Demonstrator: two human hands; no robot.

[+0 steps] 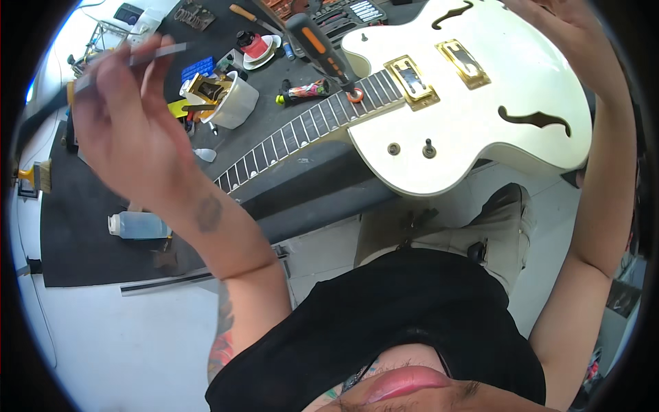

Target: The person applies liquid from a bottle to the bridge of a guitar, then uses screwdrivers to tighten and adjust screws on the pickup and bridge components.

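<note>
My left hand (137, 130) is raised over the left side of the bench, its fingers closed round a slim tool (161, 53) with a flat grey metal blade and a dark handle. The tool's exact kind is not clear. At the upper right, my right hand (573, 38) is by the far edge of a cream-white hollow-body electric guitar (473, 103), fingers stretched out and partly cut off by the picture's edge. No strings show on the guitar. Two gold-framed pickups (414, 84) sit in its top, and its fretboard (302, 130) runs toward the lower left.
A black-and-orange handled tool (319, 51) rises beside the fretboard, near an orange ring (355, 95). The dark bench (82, 240) also holds a white tub of parts (239, 103), a red-and-black bottle (252, 44), a clear bottle of bluish liquid (141, 225) and an open tool case (350, 20).
</note>
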